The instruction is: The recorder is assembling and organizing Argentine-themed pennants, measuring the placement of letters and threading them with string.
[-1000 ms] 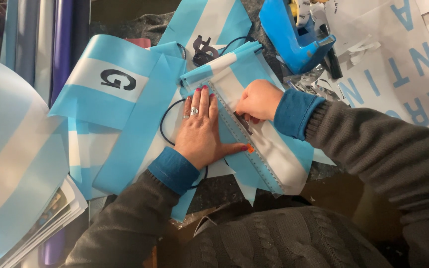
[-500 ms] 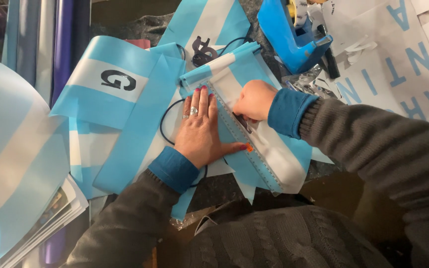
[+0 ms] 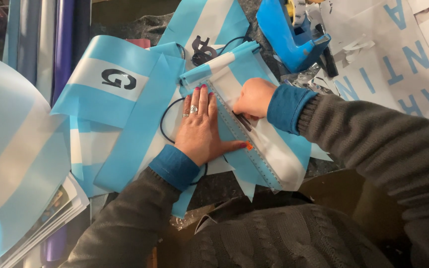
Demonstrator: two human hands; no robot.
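Observation:
My left hand (image 3: 202,129) lies flat, fingers spread, pressing a clear ruler (image 3: 254,154) onto a light-blue and white striped sheet (image 3: 279,154). A ring sits on one finger. My right hand (image 3: 253,98) is closed around a dark thin tool (image 3: 242,120), its tip against the ruler's right edge near the upper part of the ruler. The ruler runs diagonally from upper left to lower right. What kind of tool it is I cannot tell, as the fist hides most of it.
More blue-and-white striped sheets (image 3: 120,94), one with a black letter, lie to the left. A blue device (image 3: 289,34) stands at the back. White sheets with blue letters (image 3: 398,64) lie at the right. A black cord (image 3: 167,116) loops under my left hand. Rolls (image 3: 50,39) stand far left.
My right hand has slid slightly up and left along the ruler's edge. The left hand has stayed flat on the ruler.

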